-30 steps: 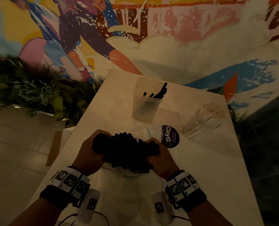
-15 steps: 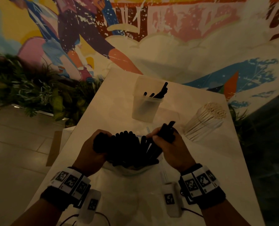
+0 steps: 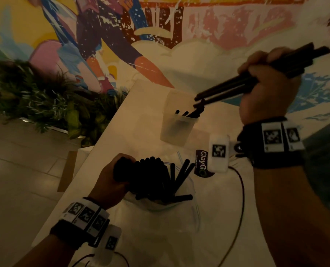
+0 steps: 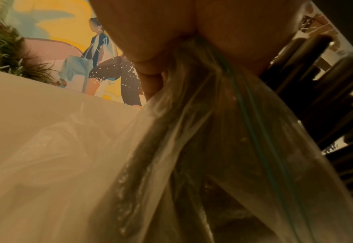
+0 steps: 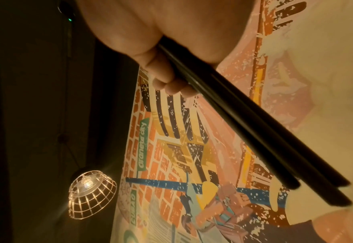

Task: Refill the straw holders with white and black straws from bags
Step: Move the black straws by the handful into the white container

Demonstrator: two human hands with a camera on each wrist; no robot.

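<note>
The right hand (image 3: 264,89) held a raised handful of black straws (image 3: 237,83), fingers curled round them, lower tips above the straw holder (image 3: 176,124). The translucent holder stood on the bench (image 3: 145,105) with a few black straws inside. The left hand (image 3: 112,182) gripped the clear bag (image 4: 213,131) at its mouth, bunched about the remaining black straws (image 3: 156,176), near the bench's front.

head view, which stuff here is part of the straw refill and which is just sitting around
Part of the job:
- black straws gripped by right hand
- plastic bag of black straws, held by left hand
- straw holder

Lying about:
- purple sticker
- plants
- wall mural
</note>
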